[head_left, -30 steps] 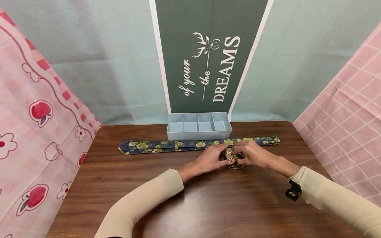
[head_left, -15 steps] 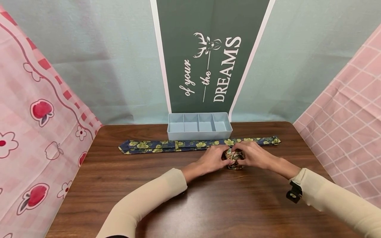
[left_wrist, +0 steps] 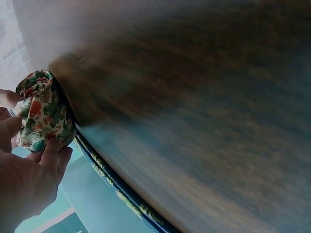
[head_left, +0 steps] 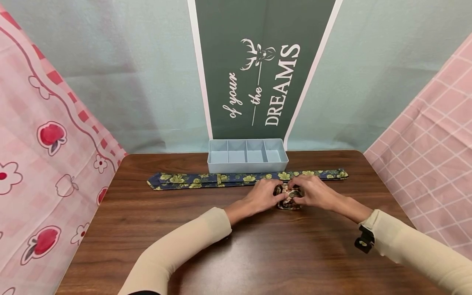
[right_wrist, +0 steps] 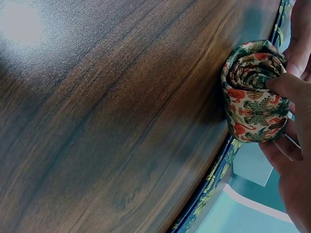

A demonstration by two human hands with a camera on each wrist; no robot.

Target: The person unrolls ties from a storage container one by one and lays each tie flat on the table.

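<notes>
With my left hand (head_left: 262,194) and right hand (head_left: 316,192) I grip the roll (right_wrist: 255,115) between them on the table (head_left: 265,254), its coiling seemingly nearly done, while the blue tie (head_left: 184,180) beyond, before the tray (head_left: 248,168), lies flat, unrolled.

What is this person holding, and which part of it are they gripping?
A rolled-up patterned cloth: the left hand and right hand grip its opposite outer sides.

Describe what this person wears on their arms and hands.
The left sleeve and right sleeve are plain, cream and long, reaching towards the wrists. A small black device sits by the right cuff. The left hand and right hand are gloveless.
</notes>
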